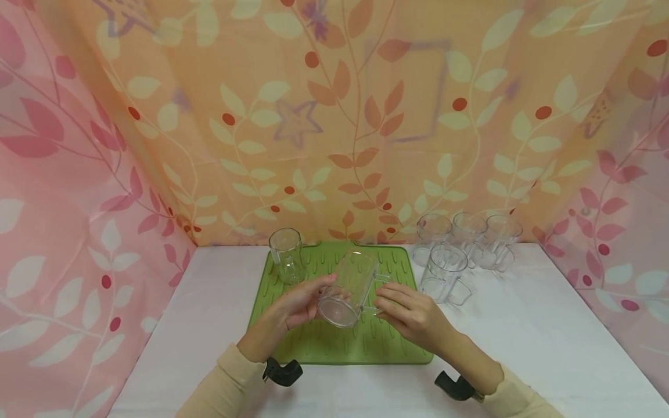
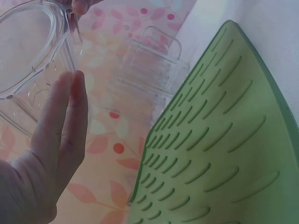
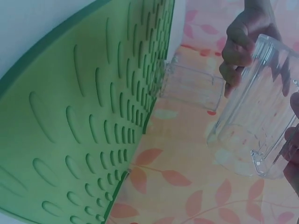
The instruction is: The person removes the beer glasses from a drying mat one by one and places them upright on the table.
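A clear mug [image 1: 347, 281] is held tilted above the green ridged mat [image 1: 345, 348], its thick base facing toward me. My left hand [image 1: 302, 303] holds the mug's body near the base, thumb on one side; in the left wrist view its fingers [image 2: 60, 116] lie along the clear wall. On the other side, my right hand [image 1: 413, 313] grips the mug's handle, and part of the handle is hidden behind the fingers. The right wrist view shows the mug [image 3: 247, 116] between both hands. Another clear mug [image 1: 287, 255] stands on the mat's back left corner.
Several clear mugs [image 1: 443, 270] with handles stand grouped on the white table [image 1: 522, 337], to the right of the mat. Patterned cloth [image 1: 345, 116] closes off the back and both sides. Black wrist mounts [image 1: 284, 371] sit below the sleeves.
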The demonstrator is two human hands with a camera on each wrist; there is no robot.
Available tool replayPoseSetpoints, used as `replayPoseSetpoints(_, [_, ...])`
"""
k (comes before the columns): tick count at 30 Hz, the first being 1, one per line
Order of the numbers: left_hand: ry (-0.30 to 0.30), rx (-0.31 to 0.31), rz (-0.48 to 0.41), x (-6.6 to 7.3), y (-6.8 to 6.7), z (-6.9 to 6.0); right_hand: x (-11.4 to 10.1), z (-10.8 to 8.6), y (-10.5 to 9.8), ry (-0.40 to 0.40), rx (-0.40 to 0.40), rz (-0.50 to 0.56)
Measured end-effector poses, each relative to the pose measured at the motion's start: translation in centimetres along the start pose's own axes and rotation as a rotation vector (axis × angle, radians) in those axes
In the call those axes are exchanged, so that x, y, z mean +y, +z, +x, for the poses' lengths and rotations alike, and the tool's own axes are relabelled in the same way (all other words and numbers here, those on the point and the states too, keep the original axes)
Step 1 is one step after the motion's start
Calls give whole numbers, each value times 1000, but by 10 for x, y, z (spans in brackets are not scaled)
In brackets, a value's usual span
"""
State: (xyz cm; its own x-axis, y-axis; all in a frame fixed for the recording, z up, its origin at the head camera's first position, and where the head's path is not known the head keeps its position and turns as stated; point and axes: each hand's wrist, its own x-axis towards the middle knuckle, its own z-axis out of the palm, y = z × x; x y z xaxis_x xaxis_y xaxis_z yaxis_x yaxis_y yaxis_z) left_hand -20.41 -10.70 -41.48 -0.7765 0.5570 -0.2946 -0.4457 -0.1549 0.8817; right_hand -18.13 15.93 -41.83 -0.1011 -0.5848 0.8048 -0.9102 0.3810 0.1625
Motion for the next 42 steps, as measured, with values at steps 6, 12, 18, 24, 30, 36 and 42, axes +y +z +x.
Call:
replayPoseSetpoints(6, [25,6,6,-1,2,0,-1,-1,-2,68,-14,74])
replayPoseSetpoints(12, [68,1,99,-3,2,-1,0,-1,-3,117,-8,112])
replayPoseSetpoints(18, [94,26,113,-5,1,-1,4,1,-3,156,14,158])
replayPoseSetpoints(24, [116,97,153,-8,2,-4,8,0,-2,209,49,214])
replayPoseSetpoints(30, [152,173,220,-12,6,-8,12,-2,-3,324,45,258])
replayPoseSetpoints(36, [192,211,242,-16,8,-10,13,-1,-7,433,45,273])
replayPoseSetpoints(42, [245,190,264,-20,8,-11,15,1,-10,535,32,299])
